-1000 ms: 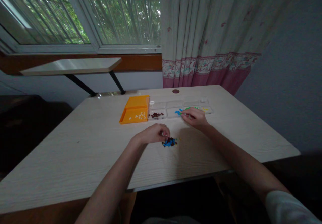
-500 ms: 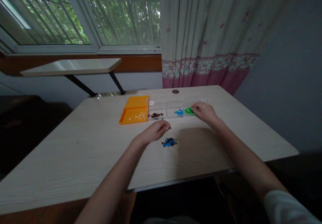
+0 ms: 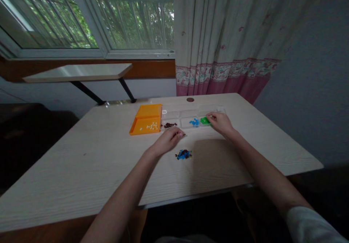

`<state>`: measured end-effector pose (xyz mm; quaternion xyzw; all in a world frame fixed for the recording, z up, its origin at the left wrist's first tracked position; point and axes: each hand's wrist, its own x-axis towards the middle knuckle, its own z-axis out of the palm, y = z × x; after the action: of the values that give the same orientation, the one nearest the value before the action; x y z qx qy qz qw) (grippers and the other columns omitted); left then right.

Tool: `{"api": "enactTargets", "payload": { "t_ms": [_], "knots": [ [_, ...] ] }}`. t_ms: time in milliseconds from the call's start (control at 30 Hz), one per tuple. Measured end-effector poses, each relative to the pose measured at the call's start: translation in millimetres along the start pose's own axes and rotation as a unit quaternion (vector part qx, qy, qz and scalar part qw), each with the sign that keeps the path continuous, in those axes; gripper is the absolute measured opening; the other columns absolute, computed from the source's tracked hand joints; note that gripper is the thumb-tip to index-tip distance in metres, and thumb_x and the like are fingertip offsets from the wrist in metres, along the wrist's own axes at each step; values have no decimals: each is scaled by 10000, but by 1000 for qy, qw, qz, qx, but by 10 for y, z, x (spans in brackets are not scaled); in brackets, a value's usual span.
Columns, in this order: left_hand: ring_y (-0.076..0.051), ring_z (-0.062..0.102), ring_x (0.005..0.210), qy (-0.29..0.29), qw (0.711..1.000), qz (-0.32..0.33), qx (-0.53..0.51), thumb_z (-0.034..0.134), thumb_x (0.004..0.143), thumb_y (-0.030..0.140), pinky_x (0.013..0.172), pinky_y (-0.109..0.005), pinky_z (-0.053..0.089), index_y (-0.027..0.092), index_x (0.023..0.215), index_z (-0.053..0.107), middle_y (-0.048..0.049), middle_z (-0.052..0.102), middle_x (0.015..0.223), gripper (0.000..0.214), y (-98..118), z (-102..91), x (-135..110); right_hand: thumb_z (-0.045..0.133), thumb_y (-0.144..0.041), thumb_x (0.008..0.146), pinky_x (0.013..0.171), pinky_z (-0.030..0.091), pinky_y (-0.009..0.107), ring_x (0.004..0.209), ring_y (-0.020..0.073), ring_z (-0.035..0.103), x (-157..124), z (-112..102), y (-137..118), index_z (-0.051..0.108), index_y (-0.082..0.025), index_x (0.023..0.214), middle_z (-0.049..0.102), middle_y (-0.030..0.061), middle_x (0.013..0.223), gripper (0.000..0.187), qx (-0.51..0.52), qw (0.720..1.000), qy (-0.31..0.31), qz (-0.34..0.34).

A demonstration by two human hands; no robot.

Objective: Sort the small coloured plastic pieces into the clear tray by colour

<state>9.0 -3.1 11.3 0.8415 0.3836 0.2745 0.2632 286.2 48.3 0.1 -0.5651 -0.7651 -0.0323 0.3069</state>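
My left hand (image 3: 169,138) hovers over the table just in front of the clear tray, thumb and forefinger pinched on a tiny dark brown piece (image 3: 184,134). At the tray's right end, my right hand (image 3: 221,123) is closed in a pinch by the green pieces (image 3: 205,120); whatever its fingertips hold is too small to see. The clear compartment tray (image 3: 188,114) also has blue pieces (image 3: 194,122) and dark brown pieces (image 3: 170,125) in separate front compartments. Nearer me lies a mixed pile (image 3: 183,154), mostly blue and brown with a few green and yellow bits.
Left of the tray sits an orange tray (image 3: 148,111) with white pieces (image 3: 152,126) in its front section. A raised shelf (image 3: 81,72) on black legs stands at the back left of the wooden table (image 3: 89,177). A curtain (image 3: 207,35) hangs behind.
My left hand has risen slightly toward the tray, and the brown piece in its fingers shows more clearly. My right hand has shifted slightly left by the green pieces.
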Motion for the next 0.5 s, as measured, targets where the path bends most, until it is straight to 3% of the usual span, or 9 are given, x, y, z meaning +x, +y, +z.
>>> {"api": "enactTargets", "payload": {
  "t_ms": [267, 500],
  "knots": [
    [-140, 521, 768, 21, 1000, -4, 1, 400, 880, 270, 719, -262, 412, 124, 816, 578, -55, 584, 796, 240, 4, 17, -4, 564, -305, 788, 514, 339, 182, 502, 80, 490, -176, 142, -605, 691, -211, 875, 585, -24, 553, 180, 112, 975, -82, -174],
    [-138, 518, 746, 10, 1000, -8, -6, 422, 867, 266, 709, -261, 410, 132, 793, 590, -47, 588, 773, 228, 22, 24, -4, 563, -354, 800, 502, 331, 176, 484, 66, 476, -277, 219, -765, 684, -193, 807, 579, -26, 557, 201, 169, 964, -62, -194]
  ]
}}
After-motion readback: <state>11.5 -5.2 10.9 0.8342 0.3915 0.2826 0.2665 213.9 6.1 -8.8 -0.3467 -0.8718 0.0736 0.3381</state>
